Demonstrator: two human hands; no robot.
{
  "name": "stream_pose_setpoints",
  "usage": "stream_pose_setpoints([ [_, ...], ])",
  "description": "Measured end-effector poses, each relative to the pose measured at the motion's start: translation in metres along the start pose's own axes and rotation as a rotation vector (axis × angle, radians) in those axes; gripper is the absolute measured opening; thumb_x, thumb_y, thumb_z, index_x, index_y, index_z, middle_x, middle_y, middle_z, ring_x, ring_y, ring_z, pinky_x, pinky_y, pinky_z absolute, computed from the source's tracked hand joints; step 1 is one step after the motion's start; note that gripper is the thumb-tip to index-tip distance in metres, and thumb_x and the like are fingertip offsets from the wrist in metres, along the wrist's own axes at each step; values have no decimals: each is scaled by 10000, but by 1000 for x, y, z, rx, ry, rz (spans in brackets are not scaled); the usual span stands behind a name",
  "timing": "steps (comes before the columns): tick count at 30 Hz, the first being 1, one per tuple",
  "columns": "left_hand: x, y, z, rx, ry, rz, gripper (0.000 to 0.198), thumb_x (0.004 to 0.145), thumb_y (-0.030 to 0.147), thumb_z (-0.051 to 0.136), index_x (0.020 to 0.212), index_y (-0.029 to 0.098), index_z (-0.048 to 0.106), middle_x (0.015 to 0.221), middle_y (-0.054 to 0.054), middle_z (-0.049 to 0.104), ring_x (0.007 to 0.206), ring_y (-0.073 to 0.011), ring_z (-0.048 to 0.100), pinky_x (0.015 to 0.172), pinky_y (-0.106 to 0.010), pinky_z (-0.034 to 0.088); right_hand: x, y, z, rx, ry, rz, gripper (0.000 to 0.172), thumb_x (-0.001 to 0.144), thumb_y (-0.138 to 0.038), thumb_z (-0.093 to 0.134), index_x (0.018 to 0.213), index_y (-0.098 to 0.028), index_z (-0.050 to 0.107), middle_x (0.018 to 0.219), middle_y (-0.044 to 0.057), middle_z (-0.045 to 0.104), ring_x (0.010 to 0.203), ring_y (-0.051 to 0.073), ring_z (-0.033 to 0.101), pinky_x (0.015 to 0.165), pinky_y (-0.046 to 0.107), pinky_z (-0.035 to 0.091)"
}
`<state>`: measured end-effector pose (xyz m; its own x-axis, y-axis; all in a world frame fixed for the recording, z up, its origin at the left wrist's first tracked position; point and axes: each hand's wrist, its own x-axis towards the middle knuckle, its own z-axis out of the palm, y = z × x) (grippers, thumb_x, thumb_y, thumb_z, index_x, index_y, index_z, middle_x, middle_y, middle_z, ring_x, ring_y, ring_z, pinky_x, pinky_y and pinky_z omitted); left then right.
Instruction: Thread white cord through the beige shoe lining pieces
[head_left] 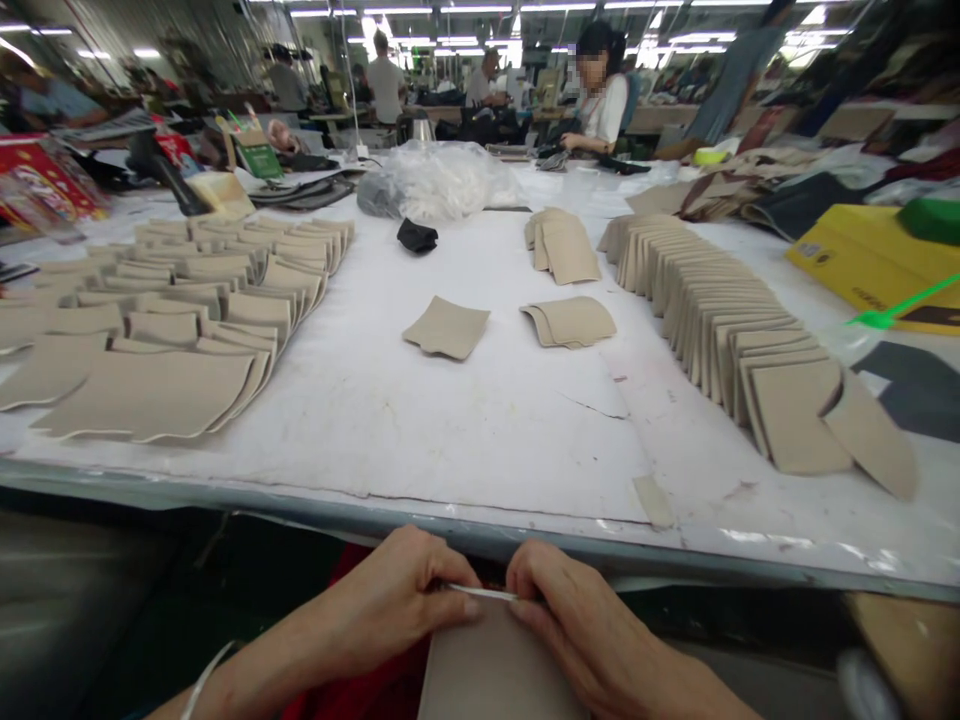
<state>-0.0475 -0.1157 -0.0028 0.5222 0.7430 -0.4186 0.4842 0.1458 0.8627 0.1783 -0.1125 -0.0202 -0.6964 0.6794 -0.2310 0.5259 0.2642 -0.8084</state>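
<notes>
Below the table's front edge, my left hand (409,590) and my right hand (559,600) pinch the top edge of a beige fabric piece (491,670). A thin white edge shows between my thumbs and fingers, and the piece hangs down out of view. On the table ahead lies a single beige piece (448,328). To its right is a small overlapping pile of beige pieces (574,320), with another small pile (566,247) behind it.
Rows of overlapping beige pieces (150,385) cover the table's left side. A long fanned row (720,310) runs along the right, beside a yellow box (870,260). Farther back are a black scrap (417,236) and a clear plastic bag (450,180). Several people work beyond.
</notes>
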Motion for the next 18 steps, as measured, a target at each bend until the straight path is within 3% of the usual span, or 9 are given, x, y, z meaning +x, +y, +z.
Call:
stream_pose_setpoints([
  [3,5,2,7,-3,30,9,210,811,186,566,886,200,762,780,27,698,746,-143,590,648,-194,380,-2,-3,-1,14,-13,15,131,981,-237,377,886,-209,462,919,28,539,845,174,511,744,307,426],
  [7,7,4,16,34,49,29,207,848,216,554,773,168,741,645,45,613,643,-116,541,560,-192,339,-6,-6,-1,6,-15,22,106,964,-193,394,879,-205,458,949,40,536,896,190,505,764,319,417],
  [11,6,6,20,119,84,52,237,873,217,542,719,155,710,637,43,593,624,-105,547,557,-196,327,-6,-3,2,1,-1,-12,96,950,-160,395,892,-201,460,961,52,530,918,200,496,770,325,418],
  [18,9,8,26,190,127,66,150,857,199,571,755,183,680,699,45,640,657,-114,567,587,-203,326,-4,4,8,-34,137,-83,109,928,-156,451,826,-197,452,859,36,542,818,192,492,724,318,409],
])
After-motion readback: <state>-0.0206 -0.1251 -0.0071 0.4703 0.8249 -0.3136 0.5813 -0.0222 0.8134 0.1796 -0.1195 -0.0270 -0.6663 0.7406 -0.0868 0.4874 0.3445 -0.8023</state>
